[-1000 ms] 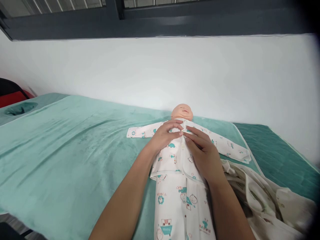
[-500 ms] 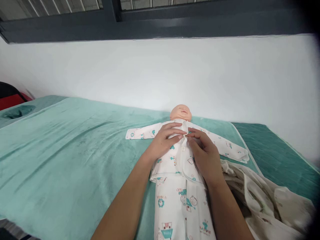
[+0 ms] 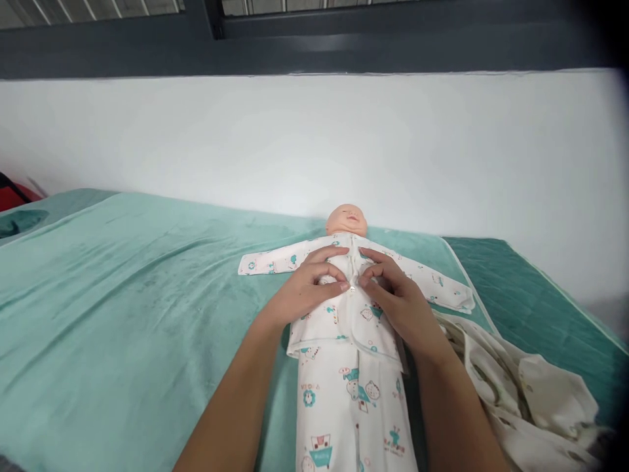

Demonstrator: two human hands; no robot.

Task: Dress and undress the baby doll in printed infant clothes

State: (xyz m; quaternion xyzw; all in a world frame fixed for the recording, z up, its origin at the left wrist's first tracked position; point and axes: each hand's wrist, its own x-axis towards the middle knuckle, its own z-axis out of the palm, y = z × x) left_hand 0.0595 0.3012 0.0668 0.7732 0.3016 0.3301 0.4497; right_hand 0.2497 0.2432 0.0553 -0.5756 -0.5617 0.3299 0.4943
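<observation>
A baby doll (image 3: 346, 220) lies face up on a green towel-covered bed (image 3: 122, 288), dressed in a white printed top (image 3: 344, 308) and matching trousers (image 3: 351, 406). Its sleeves stretch out to both sides. My left hand (image 3: 307, 285) rests on the doll's chest, fingers curled and pinching the left edge of the top's front opening. My right hand (image 3: 396, 295) pinches the right edge of that opening. The fingertips of both hands meet at a small snap at mid-chest.
A crumpled cream cloth (image 3: 525, 393) lies at the doll's right side near the bed's edge. A darker green cover (image 3: 521, 288) shows at the right. A white wall (image 3: 314, 144) and a dark window frame (image 3: 314, 46) stand behind the bed.
Both hands have slid a little down the doll's chest, from the neckline to a lower snap, and their fingers have curled into a pinch. The view has shifted slightly to the right.
</observation>
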